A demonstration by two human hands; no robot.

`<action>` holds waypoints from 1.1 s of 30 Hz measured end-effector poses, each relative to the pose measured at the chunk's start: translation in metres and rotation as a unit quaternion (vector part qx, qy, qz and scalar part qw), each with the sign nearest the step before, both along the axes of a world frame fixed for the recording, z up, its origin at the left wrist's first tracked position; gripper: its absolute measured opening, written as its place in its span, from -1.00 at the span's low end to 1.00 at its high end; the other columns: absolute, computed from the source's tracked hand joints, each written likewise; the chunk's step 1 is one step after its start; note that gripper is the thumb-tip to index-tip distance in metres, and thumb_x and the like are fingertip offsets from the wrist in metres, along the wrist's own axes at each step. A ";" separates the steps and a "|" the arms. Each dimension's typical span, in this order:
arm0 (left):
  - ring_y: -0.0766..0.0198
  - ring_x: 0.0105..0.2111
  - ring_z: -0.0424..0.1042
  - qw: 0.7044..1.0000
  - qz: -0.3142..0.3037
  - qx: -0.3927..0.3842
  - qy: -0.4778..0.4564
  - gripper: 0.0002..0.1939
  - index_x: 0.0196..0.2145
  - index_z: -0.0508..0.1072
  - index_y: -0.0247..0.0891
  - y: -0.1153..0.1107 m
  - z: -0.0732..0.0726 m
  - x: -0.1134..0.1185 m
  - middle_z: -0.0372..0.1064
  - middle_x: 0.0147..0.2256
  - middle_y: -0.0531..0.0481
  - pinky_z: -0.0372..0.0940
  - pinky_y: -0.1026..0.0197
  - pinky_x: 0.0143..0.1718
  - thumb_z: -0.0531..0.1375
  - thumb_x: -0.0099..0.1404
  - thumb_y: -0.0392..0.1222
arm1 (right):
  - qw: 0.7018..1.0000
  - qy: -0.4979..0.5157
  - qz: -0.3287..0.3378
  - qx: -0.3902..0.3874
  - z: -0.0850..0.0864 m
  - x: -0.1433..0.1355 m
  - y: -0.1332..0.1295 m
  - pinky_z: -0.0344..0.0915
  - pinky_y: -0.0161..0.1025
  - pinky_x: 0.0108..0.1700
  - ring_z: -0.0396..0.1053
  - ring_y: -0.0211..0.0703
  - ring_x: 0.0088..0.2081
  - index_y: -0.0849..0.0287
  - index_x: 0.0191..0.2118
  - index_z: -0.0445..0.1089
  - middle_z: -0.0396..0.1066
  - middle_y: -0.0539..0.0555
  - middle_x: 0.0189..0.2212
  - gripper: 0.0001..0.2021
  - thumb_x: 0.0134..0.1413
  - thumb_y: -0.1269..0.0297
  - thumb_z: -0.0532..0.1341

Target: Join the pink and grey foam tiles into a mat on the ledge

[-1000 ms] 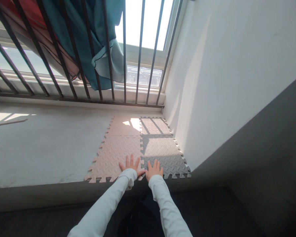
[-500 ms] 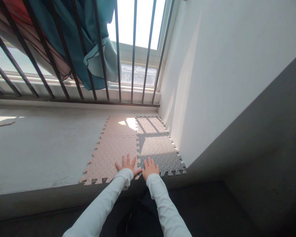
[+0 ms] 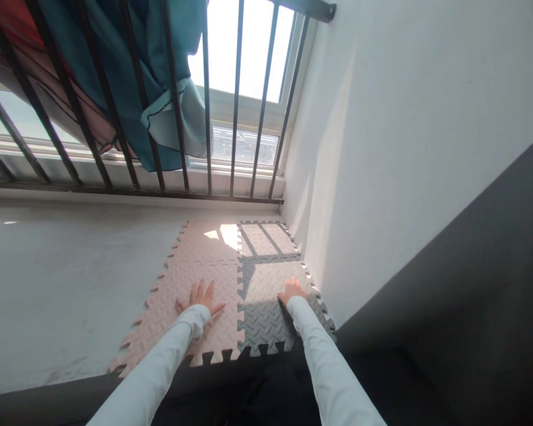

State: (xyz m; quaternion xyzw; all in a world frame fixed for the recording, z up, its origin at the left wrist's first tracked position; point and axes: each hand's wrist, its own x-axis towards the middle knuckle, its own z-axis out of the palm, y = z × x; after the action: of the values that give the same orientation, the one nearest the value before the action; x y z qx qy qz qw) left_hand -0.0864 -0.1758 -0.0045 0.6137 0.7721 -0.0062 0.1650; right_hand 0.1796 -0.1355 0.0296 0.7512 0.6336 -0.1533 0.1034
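Observation:
Pink foam tiles [image 3: 222,331] and grey foam tiles [image 3: 266,322] with toothed edges lie side by side on a pale ledge, meeting along a seam. My left hand [image 3: 199,297] rests on the near pink tile with its fingers spread, holding nothing. On the near grey tile, close to the wall side, lies my right hand [image 3: 292,290], palm down, its fingers a little apart and nothing in its grasp. Sunlight and bar shadows fall across the far tiles.
Dark metal bars [image 3: 235,118] stand along the ledge's far side, before a window and a hanging teal cloth [image 3: 160,142]. A white wall [image 3: 382,148] borders the tiles on the right. The ledge [image 3: 62,296] drops off at its near edge.
My hands have moved apart: the left one went left over the pink tile, the right one right and onto the grey tile. The camera view has shifted, showing the tiles lower.

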 end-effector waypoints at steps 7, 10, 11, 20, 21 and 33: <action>-0.09 0.19 -0.59 0.994 -0.005 -0.095 0.052 0.03 0.19 -0.25 -0.02 0.007 -0.018 -0.016 -0.62 0.24 -0.04 -0.39 -0.46 -0.03 0.09 -0.18 0.30 | 1.000 0.001 0.005 0.017 -0.006 0.019 0.066 -0.13 -0.02 0.13 -0.27 -0.05 0.22 0.28 0.20 -0.12 -0.31 0.21 0.23 -0.38 0.05 0.08 -0.06; -0.09 0.19 -0.59 0.992 -0.006 -0.111 0.058 0.04 0.19 -0.25 -0.02 0.007 -0.015 -0.014 -0.63 0.24 -0.04 -0.40 -0.46 -0.04 0.10 -0.19 0.28 | 0.999 0.002 0.019 0.026 -0.009 0.021 0.085 -0.14 -0.02 0.14 -0.28 -0.07 0.22 0.26 0.20 -0.16 -0.28 0.18 0.23 -0.35 0.04 0.04 -0.07; -0.08 0.19 -0.60 0.992 -0.004 -0.113 0.063 0.04 0.19 -0.26 -0.02 0.006 -0.013 -0.014 -0.63 0.24 -0.03 -0.41 -0.46 -0.03 0.10 -0.19 0.28 | 0.999 -0.001 0.023 0.031 -0.010 0.022 0.089 -0.17 0.00 0.15 -0.28 -0.07 0.22 0.26 0.20 -0.15 -0.25 0.18 0.23 -0.35 0.04 0.03 -0.08; -0.08 0.19 -0.61 0.992 0.000 -0.107 0.061 0.02 0.19 -0.21 -0.03 0.003 -0.009 -0.011 -0.60 0.24 -0.01 -0.41 -0.44 -0.02 0.10 -0.19 0.27 | 0.996 -0.032 0.069 0.046 -0.007 0.027 0.102 -0.25 -0.01 0.17 -0.10 -0.02 0.17 0.27 0.15 0.03 -0.02 0.20 0.17 -0.37 0.03 -0.04 -0.08; -0.09 0.19 -0.62 0.993 0.001 -0.105 0.059 0.02 0.19 -0.20 -0.03 0.003 -0.011 -0.011 -0.59 0.24 -0.02 -0.42 -0.44 -0.02 0.10 -0.19 0.27 | 0.996 -0.034 0.066 0.049 -0.008 0.028 0.102 -0.20 -0.04 0.15 -0.09 -0.01 0.17 0.27 0.15 0.04 -0.04 0.21 0.17 -0.38 0.04 -0.03 -0.08; -0.11 0.18 -0.66 0.995 0.005 -0.086 0.050 0.05 0.18 -0.19 0.00 0.006 -0.024 -0.013 -0.56 0.24 -0.02 -0.47 -0.48 -0.05 0.11 -0.24 0.31 | 0.995 -0.050 0.061 0.053 -0.010 0.016 0.102 -0.25 -0.03 0.16 -0.11 -0.01 0.18 0.29 0.15 0.02 -0.03 0.21 0.17 -0.44 0.10 0.06 -0.14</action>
State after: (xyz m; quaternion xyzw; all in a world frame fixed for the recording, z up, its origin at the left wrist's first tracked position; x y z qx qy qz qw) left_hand -0.0998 -0.1694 -0.0287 0.5926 0.7788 -0.1027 0.1783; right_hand 0.1957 -0.0334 0.0196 0.7224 0.6794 -0.0747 0.1043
